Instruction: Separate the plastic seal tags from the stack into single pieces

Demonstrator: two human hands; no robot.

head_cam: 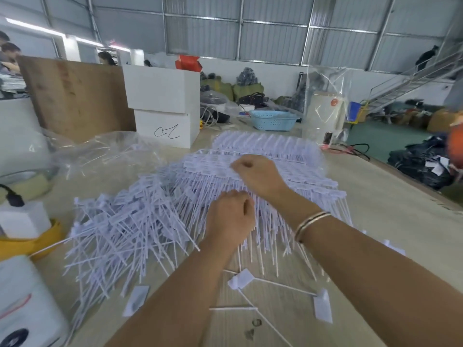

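Both hands reach into a white stack of seal tags (263,156) on the table (390,221). The left hand (229,219) and right hand (259,175) curl onto its strips. The tag tails point toward the viewer. Loose tags (120,229) lie left. Motion blur hides the fingertips.
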